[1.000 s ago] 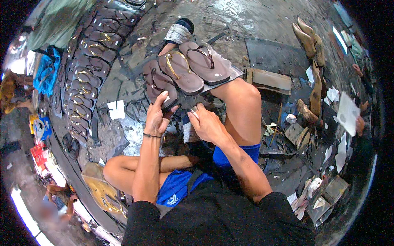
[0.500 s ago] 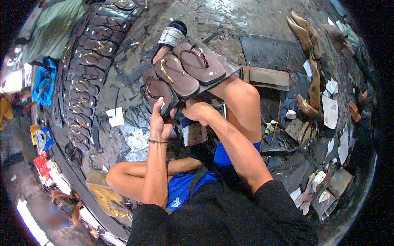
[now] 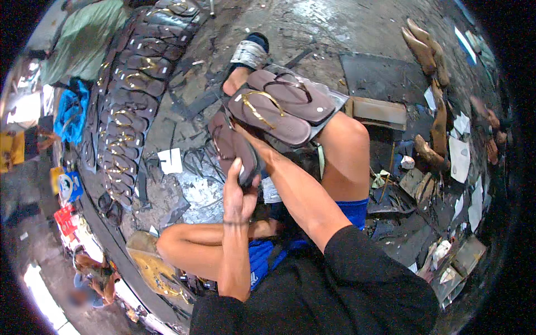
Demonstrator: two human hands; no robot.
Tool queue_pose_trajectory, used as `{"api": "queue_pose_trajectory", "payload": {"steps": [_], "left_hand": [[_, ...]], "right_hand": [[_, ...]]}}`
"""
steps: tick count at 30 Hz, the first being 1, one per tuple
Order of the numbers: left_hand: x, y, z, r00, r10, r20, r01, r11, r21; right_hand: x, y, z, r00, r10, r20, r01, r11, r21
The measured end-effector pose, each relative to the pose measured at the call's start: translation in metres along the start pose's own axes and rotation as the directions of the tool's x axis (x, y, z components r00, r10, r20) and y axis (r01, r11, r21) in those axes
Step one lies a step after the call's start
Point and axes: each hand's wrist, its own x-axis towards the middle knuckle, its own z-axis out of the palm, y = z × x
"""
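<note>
Seated on the floor, one knee raised, other leg folded under.

Left hand (image 3: 239, 192) closed around the heel end of a brown sandal (image 3: 231, 146), thumb up along its edge, fingers wrapped behind; the sole stands tilted on its side, toe pointing away from the body. Held that way, most likely, so the sole's face is turned toward the other hand.

Right hand (image 3: 252, 144) reaches past the left, across the upper face of the same sandal. Its fingers are hidden between that sandal and the pile beyond, so I cannot tell how far it is open or whether it grips the strap or only presses the sole.

Just beyond the right hand, two finished sandals (image 3: 279, 106) lie side by side on the raised shin, one with a gold strap, one with a brown strap. They rest on a flat board there, probably kept at arm's reach as a done pile.

Far left of the left hand, long rows of dark sandals with gold straps (image 3: 131, 100) overlap on the floor in a curved band. Between that band and the left hand: dark offcuts and a white scrap of paper (image 3: 170, 161).

Right of the right forearm, past the raised knee (image 3: 349, 139): a wooden block (image 3: 379, 111), loose tan soles (image 3: 424, 44), paper pieces, clutter
</note>
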Motion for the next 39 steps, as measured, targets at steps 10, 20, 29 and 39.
{"api": "queue_pose_trajectory", "payload": {"steps": [10,20,29,39], "left_hand": [[-0.231,0.134,-0.052,0.515,0.849,0.119,-0.192,-0.021,0.981],[-0.238,0.080,-0.127,0.795,0.441,-0.416,-0.465,0.884,0.048],[-0.239,0.036,-0.113,0.766,0.470,-0.438,-0.411,0.883,0.228],[-0.239,0.039,-0.100,0.907,0.340,-0.248,-0.318,0.940,0.125]], "right_hand": [[0.047,0.066,-0.149,0.470,-0.434,0.769,-0.872,-0.360,0.331],[-0.056,0.188,-0.288,0.726,-0.522,0.448,-0.559,-0.068,0.826],[-0.088,0.207,-0.342,0.632,-0.649,0.423,-0.592,-0.053,0.804],[-0.025,0.149,-0.335,0.857,-0.443,0.262,-0.371,-0.179,0.911]]}}
